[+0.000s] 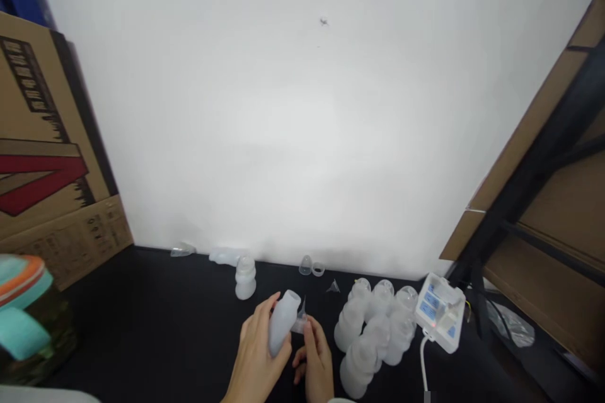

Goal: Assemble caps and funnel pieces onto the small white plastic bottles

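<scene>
Bottle grasped in my left hand, clear piece pinched in right hand, standing bottle near tabletop's far edge

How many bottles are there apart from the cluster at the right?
3: a held bottle in the left hand, one standing bottle near the wall, and what looks like a lying bottle partly hidden behind it. The cluster may hide more.

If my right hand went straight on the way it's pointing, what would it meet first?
Your right hand would probably meet the bottle in your left hand first, near its mouth, though depth is unclear.
</scene>
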Demonstrator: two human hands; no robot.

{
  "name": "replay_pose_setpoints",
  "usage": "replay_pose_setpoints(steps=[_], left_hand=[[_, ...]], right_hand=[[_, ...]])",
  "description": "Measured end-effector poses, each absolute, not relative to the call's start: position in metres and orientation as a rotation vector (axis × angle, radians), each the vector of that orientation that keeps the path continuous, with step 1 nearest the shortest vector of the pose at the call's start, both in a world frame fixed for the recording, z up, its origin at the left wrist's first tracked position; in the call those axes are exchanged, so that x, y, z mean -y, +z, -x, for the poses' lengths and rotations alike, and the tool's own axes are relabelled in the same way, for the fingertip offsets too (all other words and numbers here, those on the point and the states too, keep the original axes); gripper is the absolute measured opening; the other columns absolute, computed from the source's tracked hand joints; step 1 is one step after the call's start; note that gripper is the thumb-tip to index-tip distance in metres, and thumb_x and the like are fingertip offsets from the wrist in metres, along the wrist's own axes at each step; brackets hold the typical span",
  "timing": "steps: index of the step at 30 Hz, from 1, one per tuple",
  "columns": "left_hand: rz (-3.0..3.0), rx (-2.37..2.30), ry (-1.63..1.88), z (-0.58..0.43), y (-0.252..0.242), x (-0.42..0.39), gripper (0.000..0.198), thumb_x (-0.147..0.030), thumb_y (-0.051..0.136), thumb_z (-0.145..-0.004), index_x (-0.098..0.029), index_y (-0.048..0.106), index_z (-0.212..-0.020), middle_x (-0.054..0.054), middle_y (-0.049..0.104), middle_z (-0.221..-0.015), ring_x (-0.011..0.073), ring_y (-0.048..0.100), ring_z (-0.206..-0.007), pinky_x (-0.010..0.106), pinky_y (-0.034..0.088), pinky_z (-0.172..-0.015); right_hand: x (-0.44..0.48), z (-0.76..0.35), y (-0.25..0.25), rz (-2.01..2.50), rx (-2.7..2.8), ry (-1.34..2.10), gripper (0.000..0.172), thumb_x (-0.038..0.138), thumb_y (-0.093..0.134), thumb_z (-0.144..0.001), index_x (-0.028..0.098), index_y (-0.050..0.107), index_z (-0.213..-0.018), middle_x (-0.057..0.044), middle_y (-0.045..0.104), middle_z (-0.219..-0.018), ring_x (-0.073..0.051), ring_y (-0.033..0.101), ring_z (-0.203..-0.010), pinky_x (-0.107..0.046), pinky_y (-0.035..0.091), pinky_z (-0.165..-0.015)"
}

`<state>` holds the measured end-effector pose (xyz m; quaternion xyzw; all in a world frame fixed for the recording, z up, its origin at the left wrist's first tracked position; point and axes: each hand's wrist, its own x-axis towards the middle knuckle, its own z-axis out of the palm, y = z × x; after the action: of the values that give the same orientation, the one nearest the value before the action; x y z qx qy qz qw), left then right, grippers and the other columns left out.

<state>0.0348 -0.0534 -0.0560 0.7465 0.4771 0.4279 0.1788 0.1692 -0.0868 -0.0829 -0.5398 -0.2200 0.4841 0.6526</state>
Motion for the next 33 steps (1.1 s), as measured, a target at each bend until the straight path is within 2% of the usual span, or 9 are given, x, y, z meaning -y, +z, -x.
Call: replay_pose_setpoints(steps=[3, 7, 10, 14, 18, 28, 33], left_hand=[[-2.07, -1.342, 1.184, -0.038, -0.045, 0.055, 0.056, -0.024, 0.054, -0.087, -0.024, 0.048, -0.143, 0.011, 0.06, -0.14, 0.0292, 0.059, -0.127, 0.049, 0.046, -0.107], [-2.02, -1.282, 1.1, -0.038, -0.039, 0.05, 0.063, -0.016, 0.058, -0.077, -0.021, 0.048, -0.139, 0.011, 0.06, -0.134, 0.0285, 0.057, -0.129, 0.046, 0.043, -0.109], [-1.938, -1.289, 1.046, -0.035, -0.034, 0.045, 0.057, -0.015, 0.059, -0.075, -0.019, 0.05, -0.131, 0.012, 0.06, -0.128, 0.028, 0.061, -0.121, 0.043, 0.046, -0.104], [-2.023, -1.283, 0.993, -0.028, -0.024, 0.042, 0.055, -0.019, 0.062, -0.076, -0.02, 0.05, -0.13, 0.012, 0.058, -0.129, 0.0286, 0.059, -0.122, 0.042, 0.044, -0.106], [-2.097, -1.212, 0.882, -0.026, -0.022, 0.042, 0.056, -0.022, 0.063, -0.078, -0.02, 0.048, -0.131, 0.011, 0.059, -0.128, 0.0286, 0.06, -0.12, 0.041, 0.045, -0.104], [-2.39, -0.991, 0.76, -0.021, -0.021, 0.038, 0.06, -0.021, 0.063, -0.075, -0.02, 0.049, -0.133, 0.012, 0.057, -0.131, 0.0334, 0.056, -0.124, 0.049, 0.043, -0.106], [-2.398, -0.968, 0.752, -0.024, -0.015, 0.048, 0.061, -0.02, 0.064, -0.074, -0.02, 0.049, -0.133, 0.012, 0.056, -0.131, 0.034, 0.058, -0.122, 0.049, 0.044, -0.105]], right_hand=[[0.092, -0.169, -0.068, 1.246, 0.459, 1.065, 0.085, 0.08, 0.08, -0.056, 0.017, 0.069, -0.112, 0.001, 0.062, -0.057, -0.014, 0.054, -0.043, -0.021, 0.038, -0.032], [0.099, -0.168, -0.057, 1.191, 0.473, 1.046, 0.064, 0.068, 0.078, -0.07, 0.02, 0.068, -0.111, -0.005, 0.073, -0.085, -0.013, 0.061, -0.055, -0.021, 0.046, -0.04], [0.102, -0.169, -0.052, 1.139, 0.496, 1.071, 0.052, 0.061, 0.075, -0.076, 0.021, 0.067, -0.108, -0.007, 0.074, -0.106, -0.012, 0.062, -0.058, -0.021, 0.047, -0.042], [0.103, -0.17, -0.043, 1.133, 0.519, 1.04, 0.042, 0.053, 0.075, -0.078, 0.023, 0.066, -0.105, -0.005, 0.074, -0.108, -0.011, 0.062, -0.059, -0.02, 0.048, -0.044], [0.105, -0.17, -0.035, 1.09, 0.58, 1.059, 0.043, 0.054, 0.073, -0.079, 0.023, 0.065, -0.107, -0.007, 0.072, -0.117, -0.011, 0.064, -0.064, -0.022, 0.052, -0.05], [0.101, -0.173, -0.039, 1.101, 0.618, 0.956, 0.049, 0.06, 0.067, -0.082, 0.025, 0.061, -0.115, -0.007, 0.067, -0.123, -0.011, 0.063, -0.066, -0.021, 0.051, -0.05], [0.101, -0.172, -0.038, 1.111, 0.667, 0.943, 0.054, 0.063, 0.069, -0.08, 0.023, 0.062, -0.116, -0.006, 0.067, -0.116, -0.013, 0.064, -0.072, -0.021, 0.05, -0.05]])
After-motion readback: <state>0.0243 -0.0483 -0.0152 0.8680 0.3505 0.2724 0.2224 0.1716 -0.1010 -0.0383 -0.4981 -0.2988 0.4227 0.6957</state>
